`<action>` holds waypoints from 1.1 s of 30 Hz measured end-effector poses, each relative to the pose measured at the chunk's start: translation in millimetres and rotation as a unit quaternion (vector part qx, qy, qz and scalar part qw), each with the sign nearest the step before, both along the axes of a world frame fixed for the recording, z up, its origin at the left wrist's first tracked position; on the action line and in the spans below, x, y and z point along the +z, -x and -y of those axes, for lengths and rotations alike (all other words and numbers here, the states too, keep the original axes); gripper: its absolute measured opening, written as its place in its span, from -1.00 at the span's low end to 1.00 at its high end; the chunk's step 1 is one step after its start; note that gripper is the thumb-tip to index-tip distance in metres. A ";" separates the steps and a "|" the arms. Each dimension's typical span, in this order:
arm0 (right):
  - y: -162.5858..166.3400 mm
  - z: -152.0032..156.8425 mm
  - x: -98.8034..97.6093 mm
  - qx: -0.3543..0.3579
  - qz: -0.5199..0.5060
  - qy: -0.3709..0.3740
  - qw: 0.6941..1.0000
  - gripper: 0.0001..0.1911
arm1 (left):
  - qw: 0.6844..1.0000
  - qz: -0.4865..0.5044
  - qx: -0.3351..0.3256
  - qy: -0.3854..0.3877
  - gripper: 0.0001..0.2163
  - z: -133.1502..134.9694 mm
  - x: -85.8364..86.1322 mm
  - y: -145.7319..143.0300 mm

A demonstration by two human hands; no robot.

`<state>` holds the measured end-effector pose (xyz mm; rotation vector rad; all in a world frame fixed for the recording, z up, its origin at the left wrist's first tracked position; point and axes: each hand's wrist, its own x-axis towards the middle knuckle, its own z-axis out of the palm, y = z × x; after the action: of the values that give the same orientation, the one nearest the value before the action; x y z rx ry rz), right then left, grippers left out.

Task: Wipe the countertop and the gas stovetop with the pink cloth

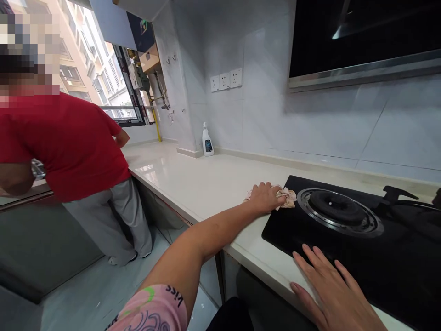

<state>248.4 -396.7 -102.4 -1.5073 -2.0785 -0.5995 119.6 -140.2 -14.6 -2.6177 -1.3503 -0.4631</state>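
My left hand [264,198] reaches across the counter and is closed over a crumpled, light patterned cloth [290,198], pressing it down at the left edge of the black gas hob [285,225]. Part of the cloth is hidden beneath the fingers. My right hand [332,287] holds nothing; its fingers are spread over the front edge of the hob, with the thumb over the pale counter. Just right of the cloth is a round burner [339,207] with a metal ring.
A white spray bottle [207,142] stands on the counter [193,184] against the wall, below the sockets [224,81]. A black pan support [396,193] sits at the hob's right. On the left, a person in a red shirt [79,147] leans over another stretch of counter.
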 end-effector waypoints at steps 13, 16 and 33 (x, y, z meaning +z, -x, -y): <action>0.5 -0.8 9.8 -0.003 0.016 0.040 0.999 -0.35 | 0.997 0.000 0.057 0.051 -0.52 -60.5 11.3 -10.1; 4.7 1.1 10.2 -0.014 0.003 0.024 1.000 -0.36 | 0.997 0.005 0.060 0.052 -0.52 -54.2 10.7 8.8; -28.3 -1.7 -14.6 0.076 0.041 0.038 0.996 -0.49 | 0.991 0.011 0.129 0.016 -0.52 40.4 12.3 175.3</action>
<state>276.7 -395.0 -117.0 -1.3702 -2.2780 -0.5365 -55.7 -180.6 -2.3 -2.4188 -1.6872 -0.4364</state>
